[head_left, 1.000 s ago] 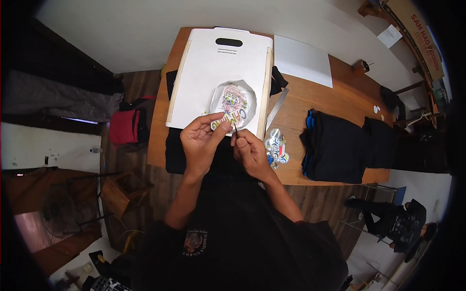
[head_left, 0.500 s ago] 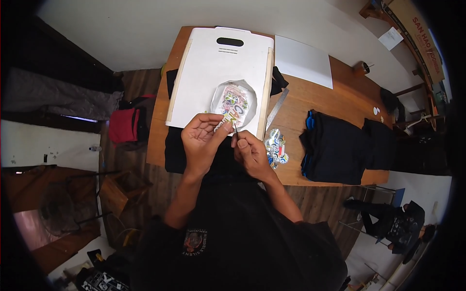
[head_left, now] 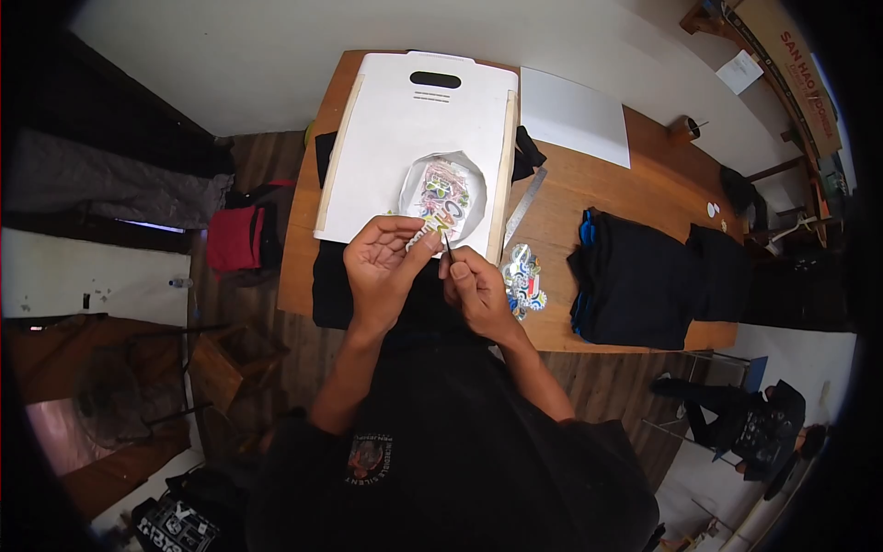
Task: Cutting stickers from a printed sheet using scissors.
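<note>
My left hand (head_left: 382, 271) pinches a small colourful lettered cut-out (head_left: 443, 224) between thumb and fingertips, at the near edge of a white tray (head_left: 482, 198). Gripped in my right hand (head_left: 478, 293) is a thin dark pointed tool (head_left: 448, 245). Its tip touches or nearly touches the cut-out; whether it is tweezers or a blade I cannot tell. Pink scraps and printed pieces (head_left: 443, 184) lie in the tray. Underneath is a white board (head_left: 368, 166) with an oval handle slot, black cloth (head_left: 336, 285) showing below its near edge.
Right of the board are a metal ruler (head_left: 526, 204), a pile of printed cut-outs (head_left: 523, 283) and folded black garments (head_left: 635, 281). A white sheet (head_left: 575, 115) and a brown cup (head_left: 684, 129) are farther back. Another person (head_left: 759, 423) sits at the lower right.
The dark tool's tip has shifted slightly at the cut-out. Both hands stay almost in the same place.
</note>
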